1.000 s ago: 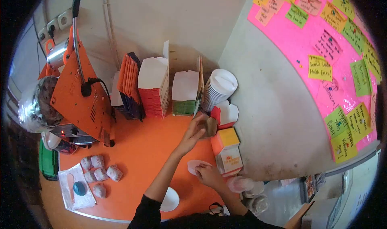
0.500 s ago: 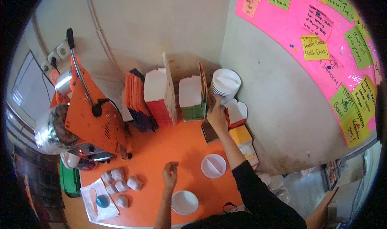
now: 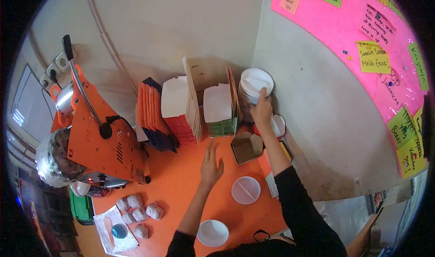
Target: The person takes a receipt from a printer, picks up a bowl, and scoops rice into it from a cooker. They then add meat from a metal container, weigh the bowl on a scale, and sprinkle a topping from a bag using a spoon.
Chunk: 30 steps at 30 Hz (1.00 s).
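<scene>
My right hand (image 3: 261, 110) is at the stack of white bowls (image 3: 245, 94) in the back corner. Its index finger reaches over the rim of the top bowl (image 3: 253, 79), with the other fingers bent at the outer side, pinching that rim. My left hand (image 3: 211, 166) hovers over the orange table, fingers stretched and thumb apart, holding nothing. Below it, near the front edge, stands a round white bowl (image 3: 213, 233). A second bowl with a divider across it (image 3: 246, 190) stands to its right.
Folded cartons in orange (image 3: 152, 114), red (image 3: 181, 125) and green (image 3: 219, 125) line the wall. An open brown box (image 3: 247, 147) stands before the stack. An orange machine with a long lever (image 3: 106, 130) stands left. Several wrapped bundles (image 3: 140, 213) lie near a paper sheet (image 3: 108, 230).
My right hand has moved up onto the top bowl's rim. My left hand has moved forward and right, its fingers now straightened. The view has shifted slightly.
</scene>
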Motion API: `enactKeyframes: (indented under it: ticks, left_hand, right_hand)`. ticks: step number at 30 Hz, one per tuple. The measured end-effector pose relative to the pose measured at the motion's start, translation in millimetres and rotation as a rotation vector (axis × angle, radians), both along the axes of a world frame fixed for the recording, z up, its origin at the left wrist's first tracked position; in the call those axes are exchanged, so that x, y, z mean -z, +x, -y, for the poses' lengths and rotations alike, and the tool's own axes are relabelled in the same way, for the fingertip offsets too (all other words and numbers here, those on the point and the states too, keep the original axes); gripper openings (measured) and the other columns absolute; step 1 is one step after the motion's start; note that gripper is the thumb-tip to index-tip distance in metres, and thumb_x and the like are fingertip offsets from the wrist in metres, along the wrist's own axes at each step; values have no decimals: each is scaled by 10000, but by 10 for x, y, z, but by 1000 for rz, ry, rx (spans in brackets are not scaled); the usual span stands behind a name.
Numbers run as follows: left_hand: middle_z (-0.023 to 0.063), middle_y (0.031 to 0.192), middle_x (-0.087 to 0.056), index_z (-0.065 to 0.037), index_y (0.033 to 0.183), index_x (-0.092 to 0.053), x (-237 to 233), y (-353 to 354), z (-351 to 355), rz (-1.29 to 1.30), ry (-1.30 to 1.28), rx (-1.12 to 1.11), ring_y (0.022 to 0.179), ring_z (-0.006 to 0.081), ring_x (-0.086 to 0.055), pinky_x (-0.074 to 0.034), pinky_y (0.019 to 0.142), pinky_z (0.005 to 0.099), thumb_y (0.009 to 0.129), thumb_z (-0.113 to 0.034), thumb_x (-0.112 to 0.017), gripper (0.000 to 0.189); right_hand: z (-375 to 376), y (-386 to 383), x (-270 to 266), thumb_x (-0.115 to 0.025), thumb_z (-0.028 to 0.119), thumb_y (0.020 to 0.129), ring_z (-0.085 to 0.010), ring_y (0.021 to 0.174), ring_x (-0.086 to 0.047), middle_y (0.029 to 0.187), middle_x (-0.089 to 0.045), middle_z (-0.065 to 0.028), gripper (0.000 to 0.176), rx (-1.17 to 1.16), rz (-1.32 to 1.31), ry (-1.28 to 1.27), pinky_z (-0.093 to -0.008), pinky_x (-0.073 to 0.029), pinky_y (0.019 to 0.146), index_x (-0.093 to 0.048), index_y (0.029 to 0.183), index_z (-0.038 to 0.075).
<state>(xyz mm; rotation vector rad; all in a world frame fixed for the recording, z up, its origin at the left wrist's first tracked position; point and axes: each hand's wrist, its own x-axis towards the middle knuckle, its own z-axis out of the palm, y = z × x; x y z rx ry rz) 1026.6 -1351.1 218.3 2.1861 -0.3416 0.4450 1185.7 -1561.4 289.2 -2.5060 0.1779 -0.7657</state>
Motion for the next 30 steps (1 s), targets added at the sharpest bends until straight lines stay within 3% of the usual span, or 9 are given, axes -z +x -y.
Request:
enactKeyframes:
  ticks: [5, 7, 10, 15, 19, 23, 26, 28, 30]
  left_hand:
    - [171, 1411, -341, -85, 1376, -296, -415, 909, 181, -42, 373, -36, 1051, 365, -581, -563, 716, 387, 740, -107, -712, 760]
    - [170, 1338, -401, -90, 1358, -317, -185, 1205, 204, -142, 509, -112, 951, 349, -619, -565, 664, 387, 725, -148, -735, 761]
    - [155, 1179, -493, -94, 1311, -361, -99, 1309, 267, -172, 670, -238, 788, 321, -663, -562, 577, 388, 709, -208, -761, 732]
    - [146, 1064, -533, -74, 1241, -404, -81, 1290, 403, -118, 644, -314, 687, 313, -659, -542, 510, 388, 726, -244, -752, 644]
    - [179, 1145, -489, -52, 1249, -392, -258, 1229, 309, -195, 625, -306, 735, 343, -651, -538, 528, 408, 753, -243, -731, 630]
    - [204, 1195, -434, -41, 1256, -389, -309, 1044, 282, -142, 478, -230, 887, 361, -617, -545, 617, 415, 775, -230, -709, 607]
    - [221, 1202, -401, -29, 1278, -378, -178, 684, 375, 354, 399, -266, 1010, 382, -547, -539, 709, 405, 804, -218, -682, 593]
    - [248, 1204, -399, -18, 1270, -388, 22, 388, 469, 264, 175, -330, 1054, 404, -506, -523, 769, 405, 853, -232, -634, 530]
    - [246, 1221, -398, -14, 1277, -361, 406, 258, 525, -173, 71, -173, 991, 359, -557, -546, 695, 376, 898, -286, -579, 515]
  right_hand:
    - [-35, 663, -23, -736, 76, 702, -498, 928, -567, 1097, -485, -346, 867, -11, -62, -24, -498, -489, 776, -209, 1391, 79]
    - [-30, 861, -11, -531, 76, 862, -467, 927, -578, 1034, -490, -343, 590, -49, -17, -23, -506, -498, 756, -260, 1384, 114]
    - [-7, 1077, -16, -405, 79, 920, -474, 917, -581, 1009, -484, -351, 490, -69, -21, -63, -505, -506, 735, -262, 1384, 144]
    - [171, 973, -6, -804, 149, 635, -501, 922, -571, 1194, -404, -360, 982, -129, -125, -43, -498, -505, 795, -187, 1398, 129]
    - [292, 450, -209, -781, 199, 684, -509, 963, -551, 1206, -436, -345, 888, -138, 222, -125, -503, -482, 827, -225, 1372, 109]
    - [572, -447, -374, -706, 380, 758, -427, 1023, -557, 1122, -556, -258, 620, -206, -263, 225, -490, -473, 822, -466, 1219, 41]
    - [505, -1096, -298, -677, 424, 773, -394, 994, -587, 1094, -572, -250, 539, -190, -438, 43, -468, -481, 825, -584, 1071, -16]
    - [346, -1367, -130, -687, 326, 768, -347, 928, -609, 1079, -557, -204, 387, -77, -522, -49, -466, -497, 756, -631, 957, -7]
    - [305, -1198, 244, -678, 286, 767, -354, 925, -606, 1080, -556, -204, 350, -23, -432, -28, -470, -494, 768, -639, 942, -15]
